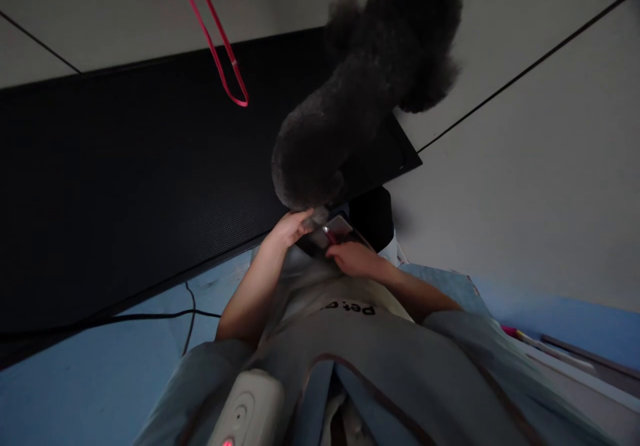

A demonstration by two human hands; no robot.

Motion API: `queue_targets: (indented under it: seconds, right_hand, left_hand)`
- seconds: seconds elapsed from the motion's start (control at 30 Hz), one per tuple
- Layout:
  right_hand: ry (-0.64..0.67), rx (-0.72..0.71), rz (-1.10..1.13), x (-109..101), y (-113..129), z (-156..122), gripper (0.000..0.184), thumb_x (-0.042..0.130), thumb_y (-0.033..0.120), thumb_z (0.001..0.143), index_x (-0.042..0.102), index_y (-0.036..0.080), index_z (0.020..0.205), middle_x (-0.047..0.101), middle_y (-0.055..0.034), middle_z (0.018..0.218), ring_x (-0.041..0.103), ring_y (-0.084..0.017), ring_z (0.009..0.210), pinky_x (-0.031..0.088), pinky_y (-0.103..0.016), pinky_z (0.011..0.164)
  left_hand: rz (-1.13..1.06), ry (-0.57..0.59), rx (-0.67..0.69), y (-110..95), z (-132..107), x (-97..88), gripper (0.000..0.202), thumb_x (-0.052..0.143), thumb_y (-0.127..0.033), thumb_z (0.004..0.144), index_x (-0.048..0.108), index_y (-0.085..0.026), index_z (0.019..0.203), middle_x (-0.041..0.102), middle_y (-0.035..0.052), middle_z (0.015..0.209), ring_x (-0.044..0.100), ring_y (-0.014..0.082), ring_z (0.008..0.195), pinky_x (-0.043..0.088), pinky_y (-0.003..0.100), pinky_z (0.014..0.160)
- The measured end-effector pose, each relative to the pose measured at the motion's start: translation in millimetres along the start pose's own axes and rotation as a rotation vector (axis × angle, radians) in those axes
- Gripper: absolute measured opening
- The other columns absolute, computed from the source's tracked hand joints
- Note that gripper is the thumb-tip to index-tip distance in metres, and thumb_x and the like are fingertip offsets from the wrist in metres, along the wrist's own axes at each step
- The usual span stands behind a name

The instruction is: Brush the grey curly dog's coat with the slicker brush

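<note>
Past the white device (240, 413) on my chest, my left hand (290, 227) grips the paw (316, 218) of the dog (360, 93) at the near right edge of the table (125, 186); my right hand (353, 257) curls round a small tool (330, 235). If the dog jerks, I risk nicking it, or it slips off.

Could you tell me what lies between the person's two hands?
In the head view, the dog's paw, held by the left hand, and a flat tool with a red part, at the right hand.
</note>
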State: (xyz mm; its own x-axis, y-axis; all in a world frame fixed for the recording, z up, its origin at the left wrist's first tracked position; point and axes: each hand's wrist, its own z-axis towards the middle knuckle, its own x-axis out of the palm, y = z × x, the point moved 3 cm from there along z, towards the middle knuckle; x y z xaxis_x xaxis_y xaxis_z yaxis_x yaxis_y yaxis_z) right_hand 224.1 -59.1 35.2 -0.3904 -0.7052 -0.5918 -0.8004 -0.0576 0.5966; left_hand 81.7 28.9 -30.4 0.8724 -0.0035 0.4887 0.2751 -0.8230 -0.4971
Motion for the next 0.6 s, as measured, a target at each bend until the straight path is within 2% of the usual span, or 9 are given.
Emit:
queue_targets:
  seconds: [0.07,0.1,0.2,0.27,0.3,0.4,0.47,0.53,0.6]
  right_hand:
    - [0.105,-0.081,0.125,-2.7,-1.4,-3.6,0.035,0.044,0.01,0.085,0.069,0.021,0.106,0.07,-0.0059,0.098,0.064,-0.018,0.088,0.048,-0.031,0.081]
    - [0.102,-0.151,0.21,-7.2,0.8,-2.4,0.036,0.043,0.012,0.086,0.067,0.021,0.111,0.069,-0.005,0.096,0.064,-0.016,0.084,0.048,-0.029,0.078]
    - [-0.127,-0.27,0.47,-21.8,8.3,18.3,0.039,0.039,0.02,0.092,0.055,0.022,0.128,0.063,-0.0017,0.086,0.057,-0.009,0.065,0.047,-0.024,0.064]
    - [-0.294,-0.22,0.618,-16.1,8.6,38.5,0.041,0.033,0.023,0.094,0.049,0.02,0.131,0.056,0.0018,0.074,0.049,-0.007,0.053,0.044,-0.021,0.054]
    - [-0.318,-0.174,0.671,-6.3,7.7,47.1,0.041,0.032,0.023,0.094,0.047,0.019,0.132,0.052,0.0035,0.069,0.046,-0.007,0.05,0.042,-0.02,0.049]
    - [-0.277,-0.126,0.749,29.1,6.3,57.1,0.032,0.038,0.018,0.09,0.051,0.02,0.119,0.053,0.0015,0.075,0.046,-0.007,0.052,0.04,-0.02,0.049]
    - [-0.276,-0.164,0.749,36.8,8.8,54.5,0.033,0.044,0.017,0.087,0.046,0.022,0.119,0.057,-0.001,0.085,0.051,-0.009,0.062,0.043,-0.021,0.055]
    - [-0.356,-0.228,0.791,23.6,15.2,53.0,0.039,0.045,0.019,0.087,0.036,0.025,0.124,0.059,-0.002,0.094,0.053,-0.009,0.064,0.044,-0.022,0.057]
    - [-0.547,-0.267,0.888,-0.5,21.7,54.7,0.038,0.043,0.024,0.088,0.028,0.026,0.123,0.06,-0.0019,0.098,0.05,-0.007,0.057,0.044,-0.022,0.054]
  left_hand:
    - [0.116,0.017,0.028,-7.6,-1.8,-8.7,0.021,0.066,-0.021,0.077,0.068,-0.013,0.097,0.072,0.0083,0.084,0.068,0.0183,0.071,0.053,0.031,0.068]
    - [0.22,0.036,0.025,-14.3,-3.0,-15.1,0.019,0.068,-0.022,0.076,0.069,-0.013,0.093,0.072,0.0087,0.081,0.067,0.0184,0.068,0.053,0.03,0.066]
    - [0.598,0.001,0.064,-52.8,-6.0,-40.5,0.008,0.069,-0.02,0.073,0.069,-0.012,0.071,0.068,0.0068,0.062,0.062,0.0152,0.056,0.047,0.023,0.057]
    - [0.752,-0.104,0.152,-89.9,-5.9,-52.1,0.015,0.066,-0.022,0.076,0.068,-0.013,0.065,0.065,0.0061,0.057,0.06,0.0154,0.057,0.045,0.022,0.057]
    - [0.76,-0.17,0.226,-109.0,-5.0,-53.2,0.017,0.065,-0.024,0.077,0.068,-0.013,0.064,0.064,0.0051,0.055,0.06,0.016,0.06,0.045,0.022,0.059]
    - [0.464,-0.245,0.466,-151.0,1.6,-34.9,0.017,0.061,-0.025,0.082,0.069,-0.013,0.074,0.063,0.0013,0.06,0.061,0.016,0.077,0.045,0.021,0.071]
    - [0.177,-0.132,0.49,-159.1,9.0,-11.3,0.019,0.058,-0.028,0.085,0.068,-0.011,0.087,0.068,0.0012,0.075,0.06,0.016,0.087,0.045,0.023,0.081]
    - [0.064,-0.035,0.458,-157.2,13.4,10.0,0.026,0.057,-0.032,0.088,0.065,-0.011,0.1,0.068,0.004,0.093,0.061,0.0173,0.093,0.047,0.03,0.086]
    - [0.049,0.012,0.435,-152.6,12.1,21.9,0.032,0.056,-0.036,0.089,0.06,-0.012,0.11,0.063,0.0075,0.108,0.061,0.0191,0.096,0.05,0.038,0.086]
